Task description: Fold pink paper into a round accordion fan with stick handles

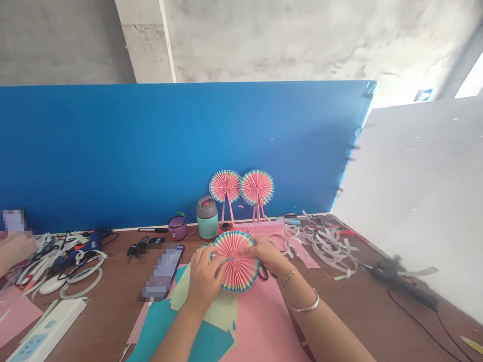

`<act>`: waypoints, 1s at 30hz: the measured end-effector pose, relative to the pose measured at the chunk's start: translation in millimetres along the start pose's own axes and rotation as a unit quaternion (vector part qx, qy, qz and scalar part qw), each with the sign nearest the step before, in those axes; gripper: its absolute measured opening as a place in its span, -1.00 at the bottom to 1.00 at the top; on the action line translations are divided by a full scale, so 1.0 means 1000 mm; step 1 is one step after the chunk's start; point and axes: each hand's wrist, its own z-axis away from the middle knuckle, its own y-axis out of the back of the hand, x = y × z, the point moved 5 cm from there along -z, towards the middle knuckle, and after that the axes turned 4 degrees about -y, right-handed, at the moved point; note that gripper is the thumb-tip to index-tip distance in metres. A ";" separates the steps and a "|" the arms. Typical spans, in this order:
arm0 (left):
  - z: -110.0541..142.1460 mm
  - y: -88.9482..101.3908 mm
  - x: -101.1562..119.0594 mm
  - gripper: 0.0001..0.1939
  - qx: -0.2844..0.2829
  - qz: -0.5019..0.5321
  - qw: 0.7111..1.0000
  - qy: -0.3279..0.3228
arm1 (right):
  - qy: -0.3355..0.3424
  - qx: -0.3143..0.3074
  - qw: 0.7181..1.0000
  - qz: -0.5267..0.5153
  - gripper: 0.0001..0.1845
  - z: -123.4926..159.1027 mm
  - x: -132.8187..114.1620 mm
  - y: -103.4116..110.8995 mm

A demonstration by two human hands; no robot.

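Note:
A round pleated paper fan (pixel 236 261), pink with a rainbow rim, lies over sheets of coloured paper (pixel 241 322) on the brown table. My left hand (pixel 204 279) grips its left side with curled fingers. My right hand (pixel 266 254) pinches its right edge; that wrist wears a bracelet. Two finished fans (pixel 241 187) of the same kind stand on sticks against the blue partition behind.
A phone (pixel 164 269), a purple cup (pixel 177 227) and a teal flask (pixel 207 217) sit near the partition. White paper strips (pixel 328 244) lie at the right, a glue gun (pixel 403 281) with cord beyond. A power strip (pixel 41 332) and another person's hand (pixel 15 249) are at the left.

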 end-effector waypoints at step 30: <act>0.000 -0.008 0.004 -0.91 -0.056 0.024 0.998 -0.013 | -0.028 -0.004 0.998 0.051 -0.79 -0.001 0.005 -0.005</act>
